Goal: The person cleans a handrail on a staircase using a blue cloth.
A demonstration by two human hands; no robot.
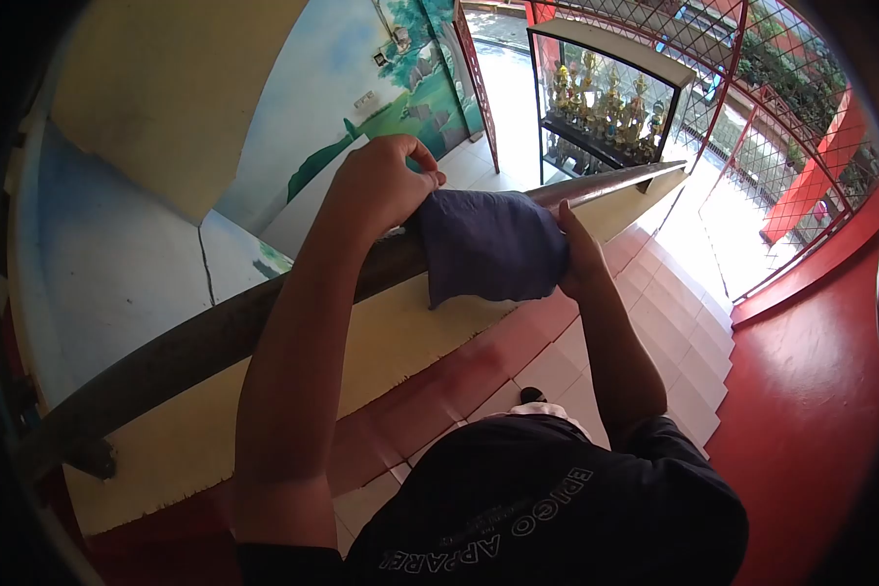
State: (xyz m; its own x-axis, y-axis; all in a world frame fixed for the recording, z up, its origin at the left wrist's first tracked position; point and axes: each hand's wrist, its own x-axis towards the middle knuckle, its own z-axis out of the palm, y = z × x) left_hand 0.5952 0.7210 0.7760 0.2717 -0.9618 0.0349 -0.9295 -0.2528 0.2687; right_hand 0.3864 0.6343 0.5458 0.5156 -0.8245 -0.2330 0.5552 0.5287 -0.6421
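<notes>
A dark blue-purple cloth [498, 244] lies draped over the dark handrail [190, 337], its lower edge hanging down on my side. At the cloth's upper left corner, my left hand [393, 181] has its fingers curled together and pinches the edge. My right hand [582, 252] grips the right edge of the cloth, thumb up along the side and the other fingers partly hidden behind the fabric. The rail under the cloth is covered from view.
Below the rail runs a cream wall [400, 342] with a red lower band. Tiled stairs [654, 332] descend beside it. A glass cabinet [606, 98] of trophies stands at the bottom, near a red metal grille [732, 117]. A painted mural [313, 88] covers the far wall.
</notes>
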